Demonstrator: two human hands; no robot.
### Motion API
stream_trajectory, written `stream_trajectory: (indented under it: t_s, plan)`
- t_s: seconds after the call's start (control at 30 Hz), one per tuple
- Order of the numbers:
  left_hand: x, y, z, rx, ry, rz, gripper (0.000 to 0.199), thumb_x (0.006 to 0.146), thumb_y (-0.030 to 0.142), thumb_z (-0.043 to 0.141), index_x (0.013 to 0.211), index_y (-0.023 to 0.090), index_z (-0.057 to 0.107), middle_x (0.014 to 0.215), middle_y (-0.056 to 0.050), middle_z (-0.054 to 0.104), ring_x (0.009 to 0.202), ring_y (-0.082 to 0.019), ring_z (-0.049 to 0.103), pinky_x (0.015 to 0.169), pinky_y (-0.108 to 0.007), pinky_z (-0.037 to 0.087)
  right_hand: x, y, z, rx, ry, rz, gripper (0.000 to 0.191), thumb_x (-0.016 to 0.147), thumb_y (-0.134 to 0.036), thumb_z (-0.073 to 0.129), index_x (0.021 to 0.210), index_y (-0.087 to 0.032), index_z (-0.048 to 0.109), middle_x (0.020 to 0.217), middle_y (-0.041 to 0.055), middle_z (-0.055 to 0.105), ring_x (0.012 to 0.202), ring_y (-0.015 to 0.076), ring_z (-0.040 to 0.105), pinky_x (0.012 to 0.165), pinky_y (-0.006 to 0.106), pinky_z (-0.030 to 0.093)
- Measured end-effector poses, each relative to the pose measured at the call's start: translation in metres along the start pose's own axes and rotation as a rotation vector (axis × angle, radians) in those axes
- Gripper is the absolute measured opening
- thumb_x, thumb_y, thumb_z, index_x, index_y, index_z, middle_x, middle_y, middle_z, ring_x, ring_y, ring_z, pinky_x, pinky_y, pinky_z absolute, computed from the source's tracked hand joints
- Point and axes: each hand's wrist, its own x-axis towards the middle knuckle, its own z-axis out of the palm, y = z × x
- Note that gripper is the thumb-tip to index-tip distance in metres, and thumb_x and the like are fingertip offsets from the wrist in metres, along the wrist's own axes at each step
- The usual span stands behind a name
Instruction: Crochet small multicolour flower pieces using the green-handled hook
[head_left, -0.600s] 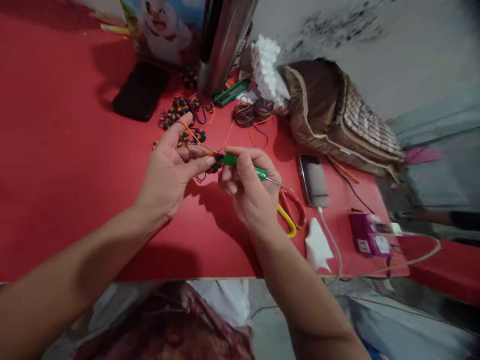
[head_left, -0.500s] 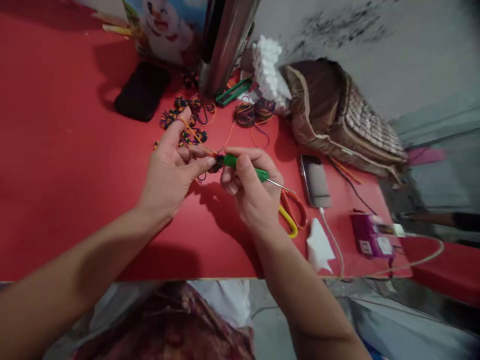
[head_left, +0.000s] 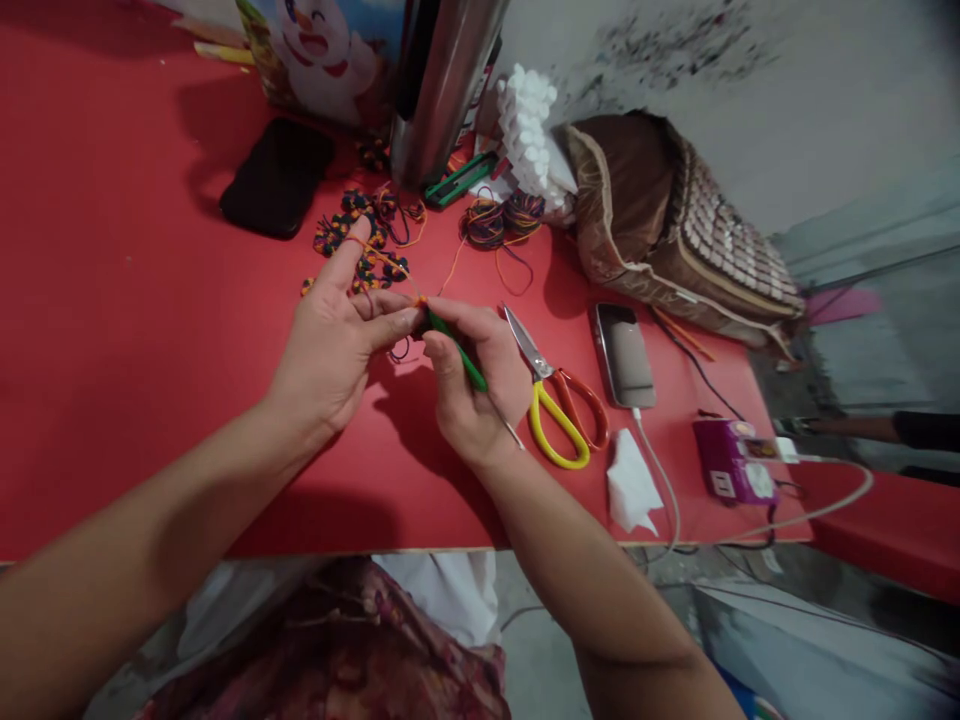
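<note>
My right hand (head_left: 484,375) is closed around the green handle of a crochet hook (head_left: 466,362), whose bare metal end sticks out behind toward the wrist. Thumb and fingers of my left hand (head_left: 337,320) pinch a small dark crocheted piece (head_left: 421,318), mostly hidden by the fingertips. Orange yarn (head_left: 386,262) runs over my raised left index finger down to that piece, where the hook's front end meets it. Dark and orange balls of yarn (head_left: 491,218) lie beyond the hands. Small crocheted pieces (head_left: 352,225) in the same colours sit behind my left hand.
Scissors (head_left: 553,390) with yellow and red handles lie right of my right hand, near a phone (head_left: 624,355) and white paper (head_left: 631,485). Behind are a green cutter (head_left: 460,182), a metal cylinder (head_left: 442,95), a black pouch (head_left: 277,178) and a brown bag (head_left: 637,200).
My right hand has turned and shifted left, bringing the hook closer to the piece and its rear end downward. The scissors show more fully. The whole view has shifted slightly.
</note>
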Motion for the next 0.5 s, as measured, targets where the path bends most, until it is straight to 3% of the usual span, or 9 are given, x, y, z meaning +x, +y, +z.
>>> stream_trajectory:
  t_s: [0.13, 0.23, 0.3, 0.4, 0.5]
  plan:
    - [0.0, 0.012, 0.005, -0.004, 0.013, -0.116, 0.119, 0.089, -0.015, 0.078, 0.191, 0.026, 0.032, 0.073, 0.011, 0.071, 0.063, -0.011, 0.064, 0.067, -0.022, 0.054, 0.001, 0.001, 0.004, 0.187, 0.057, 0.125, 0.019, 0.119, -0.035, 0.074, 0.135, -0.03, 0.083, 0.096, -0.0011, 0.085, 0.07, 0.0116, 0.077, 0.066, 0.025, 0.067]
    - [-0.002, 0.014, 0.005, 0.039, -0.023, -0.065, 0.116, 0.089, -0.013, 0.082, 0.189, 0.026, 0.038, 0.074, 0.01, 0.072, 0.067, -0.014, 0.069, 0.07, -0.027, 0.058, 0.003, 0.001, 0.005, 0.326, 0.064, 0.178, 0.017, 0.121, -0.037, 0.071, 0.131, -0.03, 0.083, 0.086, -0.0043, 0.078, 0.059, 0.008, 0.068, 0.056, 0.02, 0.059]
    - [-0.003, 0.011, 0.004, 0.08, -0.036, 0.028, 0.114, 0.086, -0.012, 0.084, 0.186, 0.026, 0.045, 0.075, 0.008, 0.075, 0.072, -0.016, 0.072, 0.075, -0.029, 0.06, 0.005, 0.0, 0.002, 0.335, 0.033, 0.185, 0.015, 0.121, -0.035, 0.071, 0.129, -0.03, 0.083, 0.087, -0.0041, 0.079, 0.062, 0.0081, 0.07, 0.059, 0.02, 0.061]
    - [-0.006, 0.006, 0.003, 0.147, -0.028, 0.131, 0.11, 0.086, -0.011, 0.084, 0.184, 0.026, 0.05, 0.076, 0.006, 0.078, 0.075, -0.016, 0.072, 0.076, -0.027, 0.06, 0.006, 0.0, -0.004, 0.179, -0.038, 0.15, 0.015, 0.119, -0.029, 0.074, 0.13, -0.029, 0.084, 0.101, -0.0001, 0.087, 0.081, 0.0126, 0.082, 0.077, 0.026, 0.07]
    - [-0.007, 0.005, 0.002, 0.146, -0.035, 0.14, 0.11, 0.086, -0.01, 0.086, 0.182, 0.033, 0.054, 0.079, 0.008, 0.078, 0.075, -0.015, 0.072, 0.074, -0.025, 0.06, 0.005, 0.001, -0.006, -0.026, -0.04, -0.033, 0.021, 0.118, -0.025, 0.075, 0.137, -0.026, 0.083, 0.111, 0.0049, 0.09, 0.095, 0.0174, 0.085, 0.086, 0.03, 0.071]
